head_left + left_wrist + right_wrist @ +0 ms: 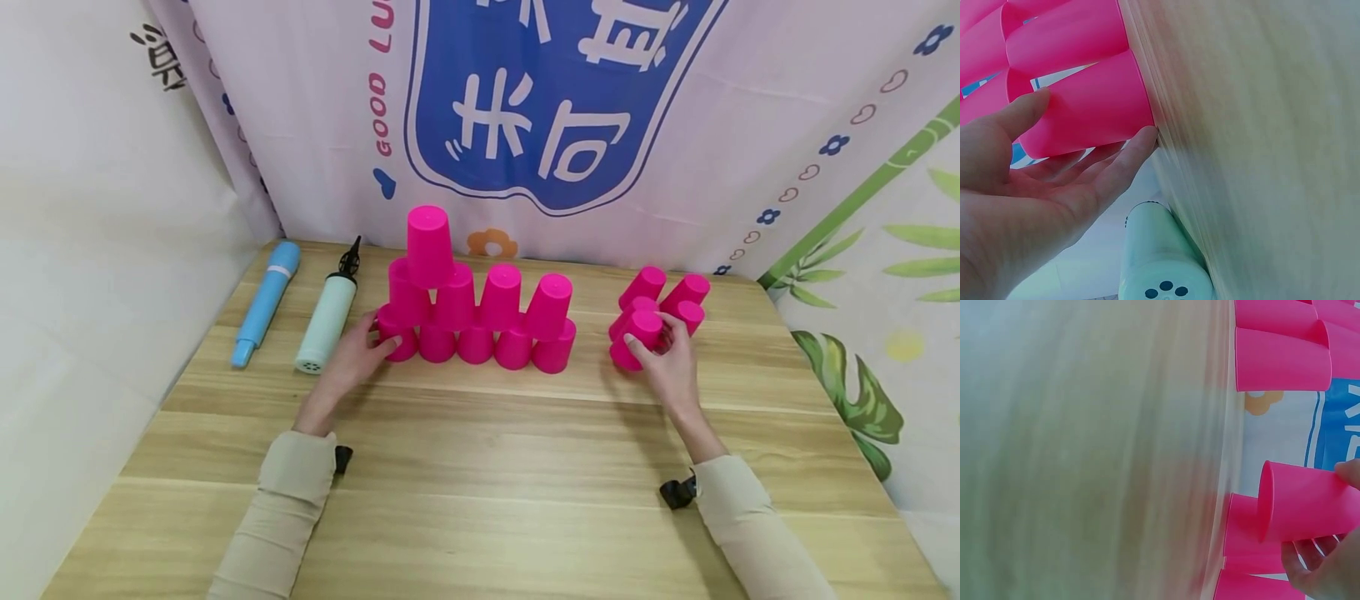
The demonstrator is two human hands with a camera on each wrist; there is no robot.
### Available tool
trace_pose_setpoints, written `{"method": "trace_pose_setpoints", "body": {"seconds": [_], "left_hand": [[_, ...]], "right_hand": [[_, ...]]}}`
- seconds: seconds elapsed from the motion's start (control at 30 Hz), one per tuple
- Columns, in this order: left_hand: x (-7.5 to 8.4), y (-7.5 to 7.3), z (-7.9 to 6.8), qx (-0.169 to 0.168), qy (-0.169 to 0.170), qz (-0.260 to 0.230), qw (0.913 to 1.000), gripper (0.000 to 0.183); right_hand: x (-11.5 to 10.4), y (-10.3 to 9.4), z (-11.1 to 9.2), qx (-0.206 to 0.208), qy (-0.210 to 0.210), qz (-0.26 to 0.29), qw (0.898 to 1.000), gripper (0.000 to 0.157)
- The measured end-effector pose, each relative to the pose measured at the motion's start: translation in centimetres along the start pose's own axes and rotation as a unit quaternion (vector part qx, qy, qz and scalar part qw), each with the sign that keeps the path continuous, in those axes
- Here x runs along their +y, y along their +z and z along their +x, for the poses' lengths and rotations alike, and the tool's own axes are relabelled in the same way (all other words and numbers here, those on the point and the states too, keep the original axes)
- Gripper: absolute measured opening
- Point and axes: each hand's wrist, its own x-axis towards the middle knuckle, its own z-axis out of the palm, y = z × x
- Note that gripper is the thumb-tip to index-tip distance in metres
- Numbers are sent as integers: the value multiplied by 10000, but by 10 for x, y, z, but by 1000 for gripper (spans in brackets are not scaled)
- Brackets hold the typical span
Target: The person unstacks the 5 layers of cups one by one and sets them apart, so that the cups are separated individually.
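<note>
Pink cups stand upside down in a stepped stack, with a bottom row (475, 345), a second row (500, 298) and one top cup (429, 247) at the left. My left hand (354, 354) holds the leftmost bottom cup (1094, 106), thumb on its front and fingers along its outer side. On the right, my right hand (672, 371) grips another upside-down pink cup (1313, 503) between thumb and fingers. Its rim hangs a little off the table in the right wrist view. Several more pink cups (686, 290) stand behind it, partly hidden by the hand.
Left of the stack lie a mint-green hand pump (327, 323) with a black nozzle and a blue pump (266, 302). A printed curtain (300, 167) hangs along the back edge of the wooden table (480, 467).
</note>
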Motion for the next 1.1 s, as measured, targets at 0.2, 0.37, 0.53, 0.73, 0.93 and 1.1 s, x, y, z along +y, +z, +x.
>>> {"method": "trace_pose_setpoints", "body": {"seconds": [0.2,0.37,0.53,0.73,0.93,1.1], "left_hand": [[-1,0,0,29,35,6,10000,60],[0,0,0,36,39,45,10000,60],[0,0,0,40,21,60,10000,60],[-1,0,0,29,-6,69,10000,60],[0,-1,-1,36,-3,80,10000,60],[1,-1,-1,22,7,95,10000,60]], "right_hand": [[3,0,2,-34,113,-149,9998,65],[4,-1,5,-86,184,-381,9991,65],[6,-2,7,-160,309,-471,9983,66],[10,-4,10,-202,332,-562,9977,68],[11,-6,10,-286,368,-632,9969,69],[13,-7,9,-321,330,-682,9966,70]]}}
